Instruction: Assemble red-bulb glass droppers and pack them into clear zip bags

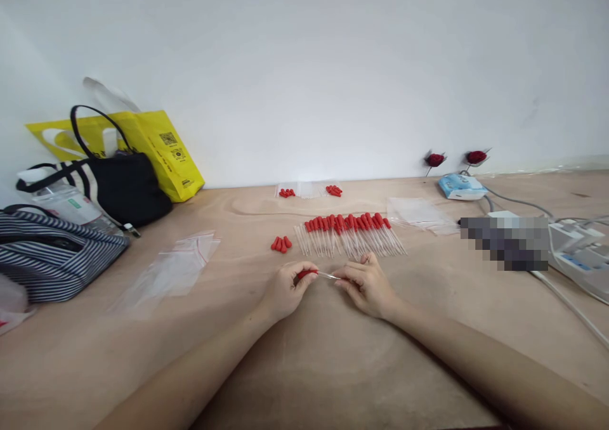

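Observation:
Between both hands a clear glass dropper tube (328,276) lies roughly level, with a red rubber bulb (307,273) at its left end. My left hand (291,288) is closed on the red bulb. The fingers of my right hand (365,285) pinch the tube near its thin right end. Just beyond my hands is a row of droppers (354,233), most with red bulbs; a few bare tubes (301,240) lie at the row's left end. Several loose red bulbs (281,245) sit left of the row.
Plastic bags (183,262) lie at left, others (421,214) at right. More red bulbs (334,191) rest on bags near the wall. Far left are a striped bag (61,252), a black bag (126,189) and a yellow bag (166,154). A power strip (580,259) with cables is at right.

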`<state>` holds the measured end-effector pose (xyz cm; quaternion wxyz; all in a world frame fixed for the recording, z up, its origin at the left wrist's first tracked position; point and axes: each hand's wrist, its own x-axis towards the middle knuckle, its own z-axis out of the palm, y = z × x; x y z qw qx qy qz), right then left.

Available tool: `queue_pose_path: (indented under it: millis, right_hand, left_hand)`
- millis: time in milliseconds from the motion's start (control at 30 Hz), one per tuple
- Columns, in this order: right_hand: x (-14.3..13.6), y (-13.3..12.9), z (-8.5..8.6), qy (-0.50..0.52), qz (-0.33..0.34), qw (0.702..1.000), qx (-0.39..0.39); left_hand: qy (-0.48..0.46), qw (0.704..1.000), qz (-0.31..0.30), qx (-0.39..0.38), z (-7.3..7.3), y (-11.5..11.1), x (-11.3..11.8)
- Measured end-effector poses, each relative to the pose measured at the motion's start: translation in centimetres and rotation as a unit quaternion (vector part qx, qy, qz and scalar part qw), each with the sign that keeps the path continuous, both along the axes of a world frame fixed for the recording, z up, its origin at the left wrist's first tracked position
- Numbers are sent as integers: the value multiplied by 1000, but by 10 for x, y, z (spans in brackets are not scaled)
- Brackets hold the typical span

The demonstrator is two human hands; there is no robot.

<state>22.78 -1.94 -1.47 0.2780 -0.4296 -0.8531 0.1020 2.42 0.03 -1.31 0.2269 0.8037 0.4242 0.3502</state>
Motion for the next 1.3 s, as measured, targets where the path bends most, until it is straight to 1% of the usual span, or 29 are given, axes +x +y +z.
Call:
queue_pose_path:
  millis: [100,167,333,533,700,1000,1100,1233,1300]
  right_hand:
    - [4,0,1,-26,14,999,20]
    - [4,0,1,-34,12,999,37]
    - [-1,-2,0,-33,-3,997,75]
    - [-5,0,-5,4,28,993,113]
    - [-4,0,-6,12,37,995,97]
    - [-7,0,-7,28,29,998,43]
    - [-4,2,-1,2,44,999,20]
    - [1,3,11,-55,49,997,26]
    - [3,3,13,-68,46,996,18]
  left_hand:
    - [57,996,-33,59,2,-2,1]
    - [74,992,-53,86,1,-3,1]
    - [72,987,-68,125,0,-5,3]
    - [64,982,-93,149,1,-7,5]
    - [68,980,-108,150,0,-6,5]
    - [69,981,-104,147,2,-5,6]
    - [91,978,-100,157,3,-1,3]
    - [111,972,-91,184,5,5,0]
    - [113,970,-84,199,6,7,-3]
